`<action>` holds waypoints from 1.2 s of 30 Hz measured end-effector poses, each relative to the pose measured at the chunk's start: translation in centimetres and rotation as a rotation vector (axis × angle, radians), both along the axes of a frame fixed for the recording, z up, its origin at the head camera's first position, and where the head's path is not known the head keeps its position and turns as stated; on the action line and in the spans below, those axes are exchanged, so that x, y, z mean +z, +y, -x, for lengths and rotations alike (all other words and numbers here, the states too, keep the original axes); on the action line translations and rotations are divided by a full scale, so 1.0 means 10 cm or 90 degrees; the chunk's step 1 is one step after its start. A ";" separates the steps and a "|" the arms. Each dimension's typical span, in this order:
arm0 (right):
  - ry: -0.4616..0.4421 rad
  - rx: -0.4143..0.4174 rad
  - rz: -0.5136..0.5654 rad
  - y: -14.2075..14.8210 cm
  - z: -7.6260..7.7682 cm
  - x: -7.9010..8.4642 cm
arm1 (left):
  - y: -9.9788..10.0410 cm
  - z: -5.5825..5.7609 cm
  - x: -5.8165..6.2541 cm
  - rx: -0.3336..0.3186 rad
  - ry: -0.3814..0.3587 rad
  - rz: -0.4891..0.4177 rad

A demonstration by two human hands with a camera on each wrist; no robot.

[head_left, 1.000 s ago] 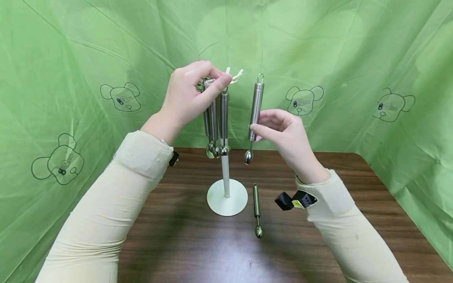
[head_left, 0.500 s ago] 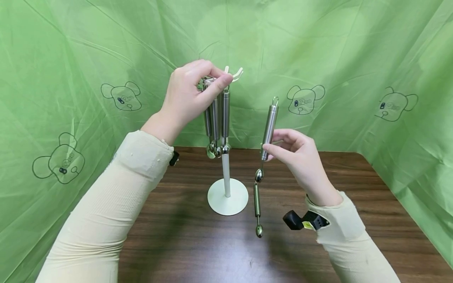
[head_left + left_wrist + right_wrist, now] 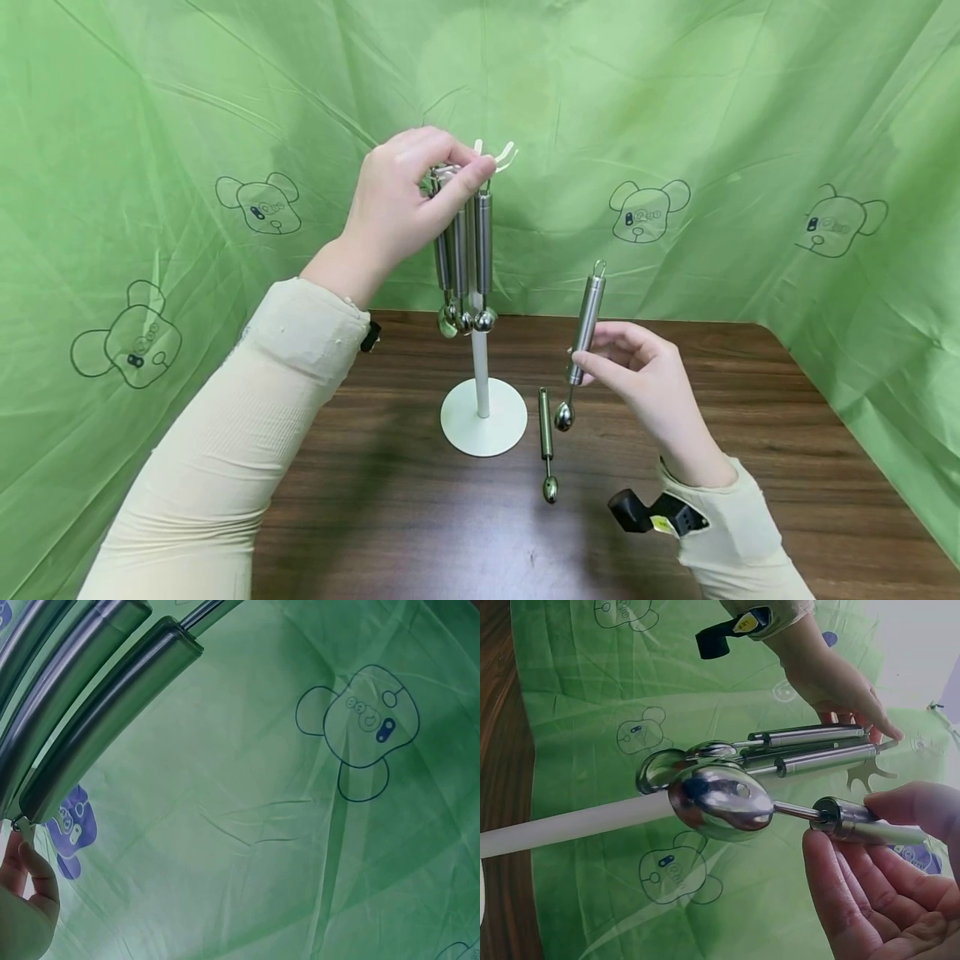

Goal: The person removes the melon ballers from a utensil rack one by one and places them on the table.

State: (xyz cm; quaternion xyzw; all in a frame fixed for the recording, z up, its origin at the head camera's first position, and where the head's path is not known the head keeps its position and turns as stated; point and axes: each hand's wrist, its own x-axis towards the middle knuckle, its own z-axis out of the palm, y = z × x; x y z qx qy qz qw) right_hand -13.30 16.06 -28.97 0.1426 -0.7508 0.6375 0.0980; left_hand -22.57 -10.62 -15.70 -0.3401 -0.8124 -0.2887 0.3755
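Observation:
My right hand (image 3: 645, 375) pinches a steel melon baller (image 3: 588, 317) by the lower handle, scoop down and loop up, above the table. In the right wrist view its oval scoop (image 3: 724, 801) shows a small hole. My left hand (image 3: 408, 196) pinches the top of a white stand (image 3: 483, 421) between thumb and fingers, close to its curved hooks. Several melon ballers (image 3: 484, 250) hang there below the left hand, scoops down. In the left wrist view their handles (image 3: 112, 712) appear beside the fingertips. Another melon baller (image 3: 545, 429) lies on the table, right of the stand's base.
The dark wood table (image 3: 360, 517) carries the stand near its middle. Green cloth (image 3: 570, 100) printed with bear heads encloses the back and sides. Black wrist cameras (image 3: 656, 512) are strapped over the pale sleeves.
My right hand has lowered the melon baller and carried it rightward, away from the stand. The hanging melon ballers have shifted slightly right. My left hand keeps its place at the stand's top.

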 end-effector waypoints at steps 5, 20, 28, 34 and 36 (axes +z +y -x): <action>-0.009 0.002 0.013 0.03 -0.04 -0.10 | -0.01 0.02 -0.03 -0.011 0.030 0.003; -0.060 -0.024 0.028 0.11 -0.11 -0.37 | -0.07 -0.02 -0.03 -0.020 -0.006 -0.007; -0.088 -0.030 0.024 0.16 -0.12 -0.51 | -0.09 -0.01 -0.02 -0.032 -0.004 0.022; -0.100 -0.036 0.018 0.17 -0.11 -0.59 | -0.11 -0.02 0.00 -0.041 0.002 0.037; -0.109 -0.041 0.011 0.17 -0.12 -0.61 | -0.12 -0.02 0.00 -0.042 -0.002 0.045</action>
